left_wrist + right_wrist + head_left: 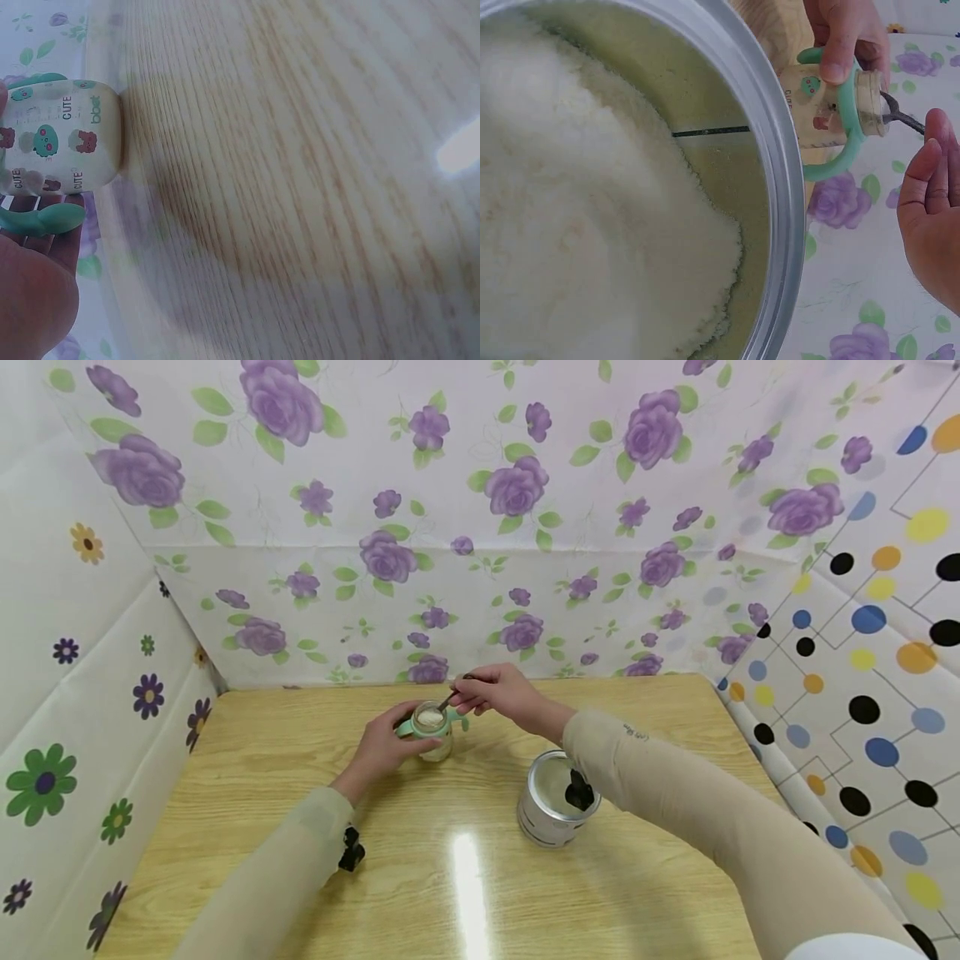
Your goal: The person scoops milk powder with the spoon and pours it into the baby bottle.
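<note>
A clear baby bottle [437, 750] stands uncapped on the wooden table, printed with small cartoon figures and fitted with a green two-handled collar [847, 101]. My left hand [382, 746] grips it from the left, thumb across the near side. Pale powder [431, 717] shows through the bottle's mouth. A dark, slim spoon [904, 118] is pinched by its handle in my right hand [504, 692], its bowl at the bottle's rim. Below my right forearm stands an open metal can [542, 823], and the right wrist view shows pale powder [592, 202] heaped inside it.
The wooden table [285, 735] ends at a back wall covered in purple-flower cloth [465, 602]. Patterned cloth also hangs on both sides. Black wrist cameras sit on the left sleeve [285, 868] and the right sleeve [660, 777], the right one overlapping the can in the head view.
</note>
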{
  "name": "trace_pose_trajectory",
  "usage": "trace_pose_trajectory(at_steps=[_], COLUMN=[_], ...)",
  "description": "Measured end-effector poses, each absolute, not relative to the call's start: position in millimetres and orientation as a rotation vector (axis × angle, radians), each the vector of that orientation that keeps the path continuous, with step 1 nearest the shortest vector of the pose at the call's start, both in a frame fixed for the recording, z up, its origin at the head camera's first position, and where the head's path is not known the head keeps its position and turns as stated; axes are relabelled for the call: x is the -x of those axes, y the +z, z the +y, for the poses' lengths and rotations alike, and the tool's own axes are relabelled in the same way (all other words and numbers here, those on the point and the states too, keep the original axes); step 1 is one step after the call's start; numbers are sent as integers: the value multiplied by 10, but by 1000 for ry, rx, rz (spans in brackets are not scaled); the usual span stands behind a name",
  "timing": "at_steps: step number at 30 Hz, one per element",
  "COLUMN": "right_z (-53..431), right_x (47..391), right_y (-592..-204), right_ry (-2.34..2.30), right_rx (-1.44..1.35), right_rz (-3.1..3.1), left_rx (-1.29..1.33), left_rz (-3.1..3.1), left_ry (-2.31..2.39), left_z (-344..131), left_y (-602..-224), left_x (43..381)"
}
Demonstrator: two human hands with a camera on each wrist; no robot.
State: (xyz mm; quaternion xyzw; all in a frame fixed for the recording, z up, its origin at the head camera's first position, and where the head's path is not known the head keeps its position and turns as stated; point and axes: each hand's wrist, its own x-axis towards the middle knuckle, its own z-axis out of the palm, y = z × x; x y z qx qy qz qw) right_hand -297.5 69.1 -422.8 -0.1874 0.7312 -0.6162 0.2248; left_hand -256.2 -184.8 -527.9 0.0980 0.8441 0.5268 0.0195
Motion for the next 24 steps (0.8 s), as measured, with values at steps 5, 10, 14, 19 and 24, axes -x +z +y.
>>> trace_pose_trajectory(at_steps=[5, 10, 14, 19, 24], right_z=[702, 727, 740, 746, 753], right_x=[2942, 2922, 2919, 2904, 2887], right_y=[-4217, -4241, -4266, -4253, -4226], right_ry=[-1677, -1590, -1557, -1546, -1487], right_rx=[559, 640, 699, 716, 775], right_rz=[2057, 2104, 2118, 2144, 2177], left_rx=[-302, -306, -308, -314, -306], left_rz=[2625, 2637, 2642, 2638, 2637], left_ry=[1618, 1591, 1588, 1583, 1585], left_z=[-1848, -1846, -1843, -1842, -1844], left_y=[-5267, -5257, -5267, -5280, -5266], left_x=[2557, 2553, 2555, 2563, 2558])
